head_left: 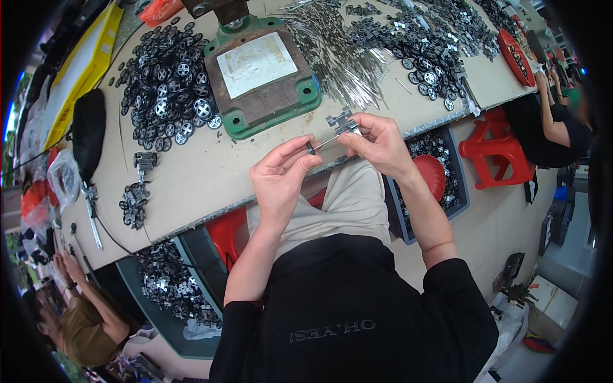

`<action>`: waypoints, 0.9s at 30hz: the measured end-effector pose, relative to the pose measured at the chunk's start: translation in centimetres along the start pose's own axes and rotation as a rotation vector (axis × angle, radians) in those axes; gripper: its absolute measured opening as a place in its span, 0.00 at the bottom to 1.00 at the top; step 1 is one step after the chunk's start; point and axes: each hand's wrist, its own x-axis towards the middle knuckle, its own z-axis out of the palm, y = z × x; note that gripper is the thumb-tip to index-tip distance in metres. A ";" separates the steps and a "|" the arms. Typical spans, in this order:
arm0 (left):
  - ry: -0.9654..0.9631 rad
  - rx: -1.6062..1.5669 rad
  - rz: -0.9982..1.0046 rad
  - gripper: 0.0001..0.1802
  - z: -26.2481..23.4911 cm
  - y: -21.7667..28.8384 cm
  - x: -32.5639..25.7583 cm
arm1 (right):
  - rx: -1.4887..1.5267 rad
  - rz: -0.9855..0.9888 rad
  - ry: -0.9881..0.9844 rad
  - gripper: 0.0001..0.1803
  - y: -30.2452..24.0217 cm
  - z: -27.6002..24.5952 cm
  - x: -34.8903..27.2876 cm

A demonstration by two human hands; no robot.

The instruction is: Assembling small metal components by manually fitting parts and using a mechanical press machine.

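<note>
Left hand (279,175) nearly closed, fingertips pinching a small black wheel (310,149) above the near edge of the table (191,185). Right hand (383,145) closed on a grey chassis (342,121); a thin rod (327,142) spans between, perhaps touching the wheel.

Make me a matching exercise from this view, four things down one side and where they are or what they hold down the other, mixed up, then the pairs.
1. Left hand
2. Right hand
3. Biggest wheel heap
4. Loose metal rods

A. Right of the green machine base
B. Holding a grey chassis piece
C. Left of that base
D. Pinching a small black wheel

Pairs: 1-D, 2-B, 3-C, 4-A
</note>
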 end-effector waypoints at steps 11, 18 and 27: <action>-0.012 -0.135 -0.120 0.15 -0.1 -1.0 0.2 | -0.427 -0.245 0.042 0.16 0.1 1.8 -0.6; -0.148 -0.329 -0.242 0.16 -0.9 -0.6 0.4 | -0.499 -0.103 0.372 0.15 -1.7 -4.8 0.4; -0.180 -0.380 -0.288 0.13 -1.0 -0.2 0.6 | -1.179 0.101 0.587 0.11 0.7 -13.8 4.9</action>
